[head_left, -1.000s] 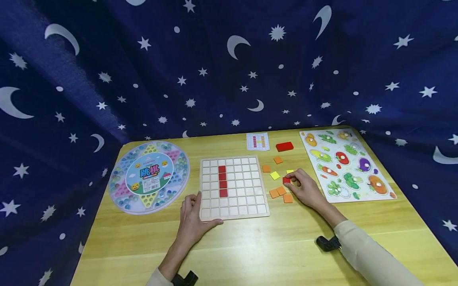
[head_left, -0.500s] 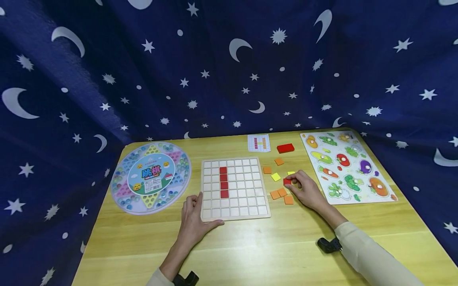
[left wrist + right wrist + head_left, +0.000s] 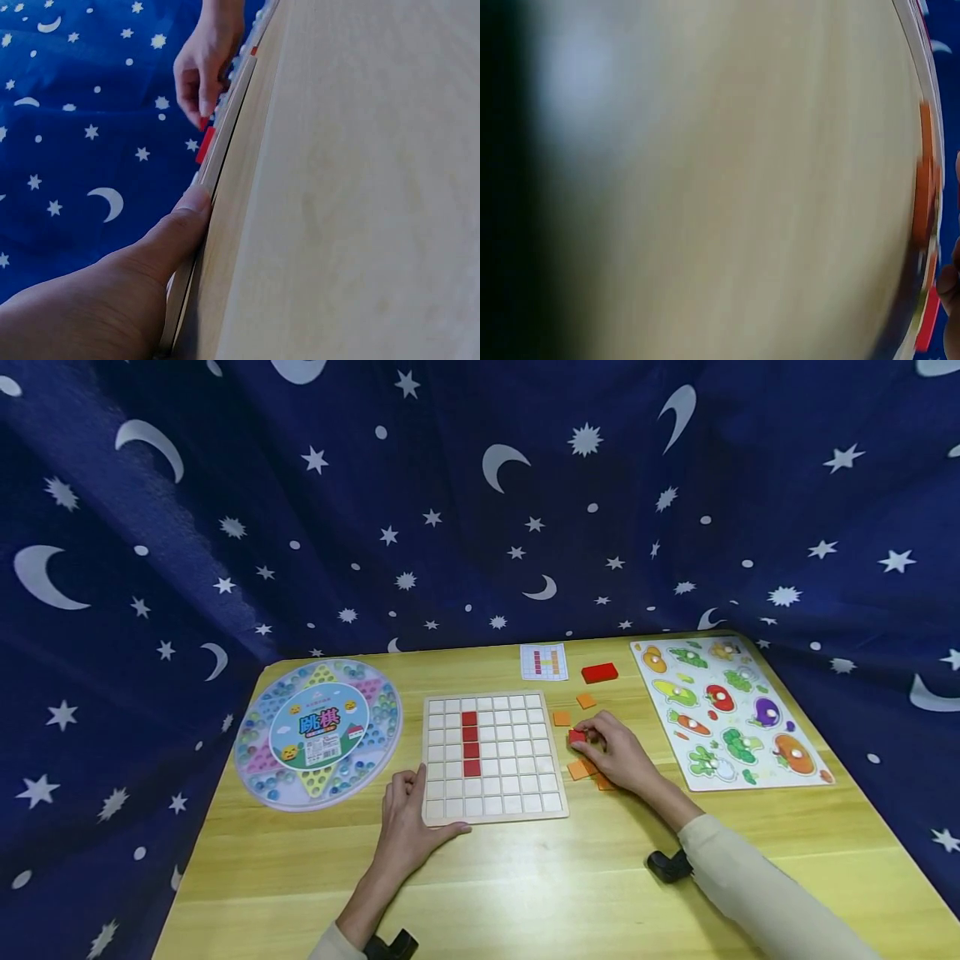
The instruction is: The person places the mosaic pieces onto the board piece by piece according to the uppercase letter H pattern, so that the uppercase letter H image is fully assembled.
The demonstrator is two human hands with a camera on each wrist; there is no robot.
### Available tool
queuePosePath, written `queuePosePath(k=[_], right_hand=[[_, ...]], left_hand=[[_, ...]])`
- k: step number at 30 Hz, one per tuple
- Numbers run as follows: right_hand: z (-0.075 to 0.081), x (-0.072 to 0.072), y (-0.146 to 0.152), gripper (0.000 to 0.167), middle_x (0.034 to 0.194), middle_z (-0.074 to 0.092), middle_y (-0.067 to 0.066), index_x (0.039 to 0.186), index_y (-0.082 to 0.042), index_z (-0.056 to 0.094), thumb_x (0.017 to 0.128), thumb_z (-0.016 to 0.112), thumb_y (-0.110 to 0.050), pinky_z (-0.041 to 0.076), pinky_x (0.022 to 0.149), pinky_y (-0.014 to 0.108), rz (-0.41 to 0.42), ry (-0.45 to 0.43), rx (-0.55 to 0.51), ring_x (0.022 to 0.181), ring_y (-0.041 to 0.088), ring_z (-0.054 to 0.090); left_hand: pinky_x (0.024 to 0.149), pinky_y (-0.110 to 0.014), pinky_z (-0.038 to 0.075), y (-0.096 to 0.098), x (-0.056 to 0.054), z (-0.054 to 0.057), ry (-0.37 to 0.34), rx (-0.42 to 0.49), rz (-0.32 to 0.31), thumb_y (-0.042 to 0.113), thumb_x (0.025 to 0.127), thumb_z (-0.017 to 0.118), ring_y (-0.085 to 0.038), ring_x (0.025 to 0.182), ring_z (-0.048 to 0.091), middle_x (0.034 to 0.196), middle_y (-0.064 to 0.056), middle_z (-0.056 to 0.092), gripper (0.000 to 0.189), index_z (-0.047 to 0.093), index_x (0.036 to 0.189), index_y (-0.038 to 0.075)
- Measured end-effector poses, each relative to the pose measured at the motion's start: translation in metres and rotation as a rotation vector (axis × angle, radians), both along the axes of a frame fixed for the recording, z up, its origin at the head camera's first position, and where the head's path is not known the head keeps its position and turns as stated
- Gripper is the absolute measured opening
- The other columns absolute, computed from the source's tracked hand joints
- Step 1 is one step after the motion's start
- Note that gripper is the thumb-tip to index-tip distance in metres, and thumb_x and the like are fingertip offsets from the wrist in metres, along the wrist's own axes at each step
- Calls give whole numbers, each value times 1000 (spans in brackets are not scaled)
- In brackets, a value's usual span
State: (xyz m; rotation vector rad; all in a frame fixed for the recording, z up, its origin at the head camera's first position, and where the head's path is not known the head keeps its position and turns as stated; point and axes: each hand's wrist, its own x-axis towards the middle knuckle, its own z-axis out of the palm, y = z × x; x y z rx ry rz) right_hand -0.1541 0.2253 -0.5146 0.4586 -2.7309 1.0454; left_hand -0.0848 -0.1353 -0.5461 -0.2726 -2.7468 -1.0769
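My right hand pinches a small red square tile between thumb and fingers, just right of the wooden grid board. Several red tiles form a column in the board's left half. My left hand rests at the board's front-left corner, thumb along the front edge and fingers by the left edge. In the left wrist view the left thumb touches the board's side. Loose orange tiles lie under and beside the right hand, partly hidden by it.
A pattern card and a red block lie behind the tiles. The round marble-game board is at the left. At the right lies a vegetable puzzle board. A starry blue curtain hangs behind the table.
My right hand has moved left toward the grid board with the red tile, now covering the area of the yellow tiles. The left hand keeps its place at the board's corner.
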Motion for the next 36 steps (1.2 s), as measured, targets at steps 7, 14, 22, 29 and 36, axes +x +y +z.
queuePosePath(k=[7,14,22,29,36], right_hand=[[-1,-4,-39,21,87,56,1,104,-9,68,86,76,-17,40,65,23,82,-27,-22,74,14,49],[0,-5,-77,20,86,55,0,102,-11,69,85,77,-18,41,65,23,161,-33,-48,74,13,50],[1,0,-108,21,86,54,-2,103,-12,68,86,76,-23,43,69,25,224,-34,-7,76,9,49],[0,3,-131,24,85,54,-5,102,-14,69,85,77,-27,42,71,26,293,-21,40,77,7,48],[-7,10,-143,23,82,54,-8,98,-18,68,82,79,-32,32,75,28,299,34,128,80,6,47]], left_hand=[[88,-39,31,0,2,-2,-17,5,3,57,53,91,-22,99,36,111,-9,42,114,43,147,15],[87,-39,31,0,3,-2,-9,0,8,56,53,91,-22,98,36,110,-9,42,114,43,148,14],[85,-40,32,0,2,1,13,-28,11,57,54,90,-23,99,37,111,-10,41,116,42,147,9],[84,-38,33,1,-2,1,12,-41,15,59,54,89,-23,100,37,112,-10,41,115,42,147,8],[85,-39,34,0,-1,1,5,-51,15,59,54,89,-24,100,38,113,-10,41,116,42,147,8]])
